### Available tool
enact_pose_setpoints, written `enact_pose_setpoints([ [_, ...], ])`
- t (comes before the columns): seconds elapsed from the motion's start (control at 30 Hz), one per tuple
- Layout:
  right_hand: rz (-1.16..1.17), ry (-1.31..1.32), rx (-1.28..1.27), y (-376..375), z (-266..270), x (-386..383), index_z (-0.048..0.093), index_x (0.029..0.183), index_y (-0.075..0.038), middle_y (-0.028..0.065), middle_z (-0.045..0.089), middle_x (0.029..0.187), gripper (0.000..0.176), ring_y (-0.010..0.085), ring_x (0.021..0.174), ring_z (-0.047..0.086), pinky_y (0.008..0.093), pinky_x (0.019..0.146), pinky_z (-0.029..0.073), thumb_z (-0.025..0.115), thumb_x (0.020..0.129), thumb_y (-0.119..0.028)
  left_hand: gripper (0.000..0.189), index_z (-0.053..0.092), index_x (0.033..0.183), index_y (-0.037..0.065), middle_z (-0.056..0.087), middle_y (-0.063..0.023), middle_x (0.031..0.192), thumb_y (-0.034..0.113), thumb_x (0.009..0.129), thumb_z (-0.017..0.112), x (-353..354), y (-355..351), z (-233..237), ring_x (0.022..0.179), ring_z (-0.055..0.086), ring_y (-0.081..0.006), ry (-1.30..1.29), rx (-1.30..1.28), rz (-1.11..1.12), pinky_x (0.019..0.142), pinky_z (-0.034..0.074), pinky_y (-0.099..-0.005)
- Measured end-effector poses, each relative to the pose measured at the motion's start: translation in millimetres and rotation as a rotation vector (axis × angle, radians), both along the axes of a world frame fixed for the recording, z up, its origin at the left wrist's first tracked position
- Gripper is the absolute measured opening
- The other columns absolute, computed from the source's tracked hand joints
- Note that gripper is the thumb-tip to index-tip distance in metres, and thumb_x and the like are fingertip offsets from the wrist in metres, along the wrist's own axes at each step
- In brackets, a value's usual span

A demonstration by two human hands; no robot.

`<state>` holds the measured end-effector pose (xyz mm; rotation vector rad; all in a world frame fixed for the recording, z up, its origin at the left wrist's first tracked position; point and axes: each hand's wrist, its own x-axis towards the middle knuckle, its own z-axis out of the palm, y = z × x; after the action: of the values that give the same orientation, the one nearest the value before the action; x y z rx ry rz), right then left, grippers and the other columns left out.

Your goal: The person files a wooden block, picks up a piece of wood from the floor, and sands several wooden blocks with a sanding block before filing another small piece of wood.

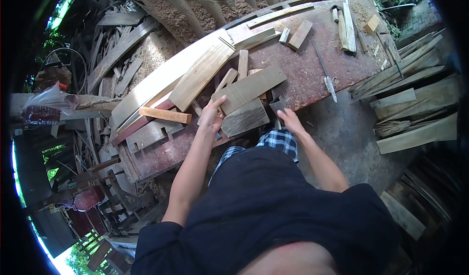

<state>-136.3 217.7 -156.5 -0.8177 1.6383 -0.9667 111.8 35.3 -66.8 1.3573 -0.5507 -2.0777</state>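
Observation:
My left hand (212,115) is closed on the near left end of a flat, grey-brown wooden board (251,88), thumb on top. The board slants up to the right over other wood pieces. My right hand (291,121) is closed on a small dark, flat piece (279,105), whose kind I cannot make out; it is apart from the board's right end. Below the held board lies a weathered grey wood block (245,118), partly covered by it. A wide pale plank (200,74) rests just beyond my left hand.
The reddish workbench (337,62) carries several offcuts, an orange-brown wood strip (165,115) and a long thin tool with a wrapped white handle (330,88). Stacked boards (415,106) stand at the right. Sawdust (156,55) and scrap wood lie behind the bench.

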Motion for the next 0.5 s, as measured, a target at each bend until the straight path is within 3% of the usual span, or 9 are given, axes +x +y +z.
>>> enact_pose_setpoints([
  [0.07,-0.104,0.258,-0.046,1.0,-9.8,18.6,0.062,0.116,0.002,0.0145,0.068,0.105,0.043,0.0266,0.098,0.063,0.0356,0.088,0.046,0.05,0.099,-0.035,0.041,0.055,0.122,0.001,0.064,-0.0104,0.113,0.01,0.086,0.073,-2.0,1.9,5.7,0.099,0.065,-0.0206,0.0,-0.014,0.0,0.092,0.052,-0.0323],
  [0.1,-0.072,0.236,-0.113,-2.8,-51.8,16.3,0.061,0.115,0.004,0.0173,0.068,0.105,0.044,0.0286,0.099,0.063,0.0374,0.087,0.046,0.049,0.099,-0.036,0.038,0.057,0.12,0.001,0.065,-0.0097,0.11,0.01,0.086,0.073,-1.9,2.9,8.4,0.097,0.066,-0.0192,-0.016,-0.029,0.012,0.09,0.054,-0.0309],
  [0.13,-0.079,0.234,-0.11,-12.3,-35.3,15.9,0.061,0.115,0.004,0.0173,0.068,0.105,0.044,0.0286,0.099,0.063,0.0374,0.087,0.046,0.049,0.099,-0.036,0.036,0.058,0.117,0.002,0.066,-0.009,0.106,0.011,0.086,0.073,-0.6,1.8,7.5,0.095,0.067,-0.0178,-0.033,-0.044,0.025,0.088,0.055,-0.0294],
  [0.2,-0.21,0.0,-0.014,-34.7,-4.7,24.0,0.06,0.114,0.004,0.0185,0.068,0.105,0.043,0.028,0.098,0.063,0.0383,0.086,0.047,0.049,0.099,-0.035,0.035,0.057,0.117,0.002,0.067,-0.0081,0.105,0.011,0.086,0.072,11.2,-6.9,-6.5,0.094,0.068,-0.0181,-0.027,-0.034,0.018,0.087,0.056,-0.0286],
  [0.27,-0.25,-0.024,-0.038,-63.4,-6.7,23.8,0.06,0.113,0.004,0.0192,0.067,0.104,0.043,0.0265,0.097,0.063,0.038,0.085,0.047,0.049,0.1,-0.035,0.038,0.055,0.119,0.003,0.065,-0.0086,0.106,0.01,0.086,0.072,23.6,-14.6,-19.3,0.097,0.066,-0.017,0.055,0.01,0.088,0.088,0.055,-0.0303],
  [0.4,-0.402,-0.196,-0.228,-101.0,10.6,20.2,0.062,0.113,0.002,0.0094,0.068,0.102,0.043,0.0169,0.093,0.059,0.0338,0.084,0.046,0.053,0.099,-0.037,0.039,0.053,0.122,0.002,0.066,-0.0085,0.108,0.011,0.088,0.07,24.3,-10.8,39.0,0.101,0.065,-0.0184,0.098,-0.067,0.204,0.093,0.055,-0.0324],
  [0.43,-0.313,-0.29,-0.195,-100.8,21.5,14.8,0.062,0.117,0.002,0.0045,0.066,0.104,0.044,0.0155,0.092,0.058,0.0317,0.086,0.046,0.054,0.099,-0.038,0.042,0.053,0.123,0.0,0.065,-0.0095,0.111,0.013,0.087,0.07,31.1,-12.1,44.7,0.104,0.065,-0.0198,0.067,-0.071,0.233,0.096,0.053,-0.033],
  [0.47,-0.129,-0.295,-0.058,-94.6,33.8,3.2,0.06,0.123,0.003,0.0084,0.063,0.112,0.046,0.0173,0.104,0.057,0.0312,0.094,0.044,0.055,0.098,-0.036,0.042,0.053,0.123,0.0,0.065,-0.0095,0.111,0.013,0.087,0.07,39.1,-12.7,49.7,0.104,0.065,-0.0198,0.065,-0.066,0.238,0.096,0.053,-0.033],
  [0.5,0.034,-0.176,-0.112,-88.4,54.3,-1.2,0.061,0.123,0.001,0.0114,0.059,0.119,0.045,0.021,0.113,0.053,0.0335,0.098,0.042,0.057,0.097,-0.036,0.042,0.053,0.123,0.0,0.065,-0.0097,0.113,0.013,0.087,0.071,46.7,-12.1,57.3,0.105,0.064,-0.0202,0.075,-0.085,0.27,0.097,0.053,-0.0338],
])
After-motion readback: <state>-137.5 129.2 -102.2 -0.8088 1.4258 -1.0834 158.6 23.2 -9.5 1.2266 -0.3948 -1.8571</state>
